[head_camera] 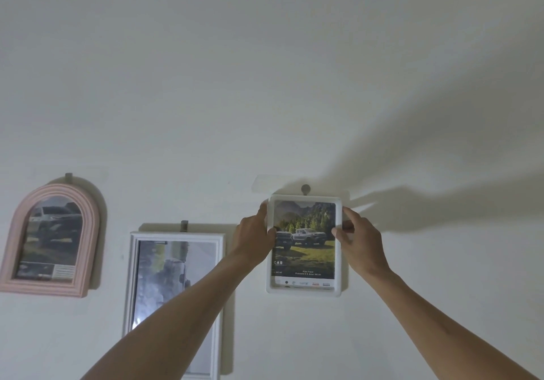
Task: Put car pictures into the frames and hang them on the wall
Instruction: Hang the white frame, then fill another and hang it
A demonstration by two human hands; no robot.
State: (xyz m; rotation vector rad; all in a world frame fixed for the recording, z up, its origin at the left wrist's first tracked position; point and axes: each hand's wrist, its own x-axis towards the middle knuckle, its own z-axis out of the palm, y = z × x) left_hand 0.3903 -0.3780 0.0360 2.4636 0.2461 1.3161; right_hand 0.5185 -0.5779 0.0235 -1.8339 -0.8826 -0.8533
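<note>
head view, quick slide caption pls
Both hands hold a white car-picture frame under its wall hook.

Home room: plain white wall (265, 85) hung with framed car pictures (304, 244) on hooks (305, 188).

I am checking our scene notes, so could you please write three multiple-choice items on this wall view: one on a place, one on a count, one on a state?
1. Where does the pink arched frame hang?
A. far left
B. far right
C. between the white frames

2. How many frames show on the wall?
A. two
B. three
C. five

3. How is the small white frame held?
A. by one hand
B. by both hands
C. untouched

Answers:
1 A, it is leftmost, beyond the tall white frame.
2 B, one pink, two white.
3 B, left hand and right hand grip its sides.
</note>
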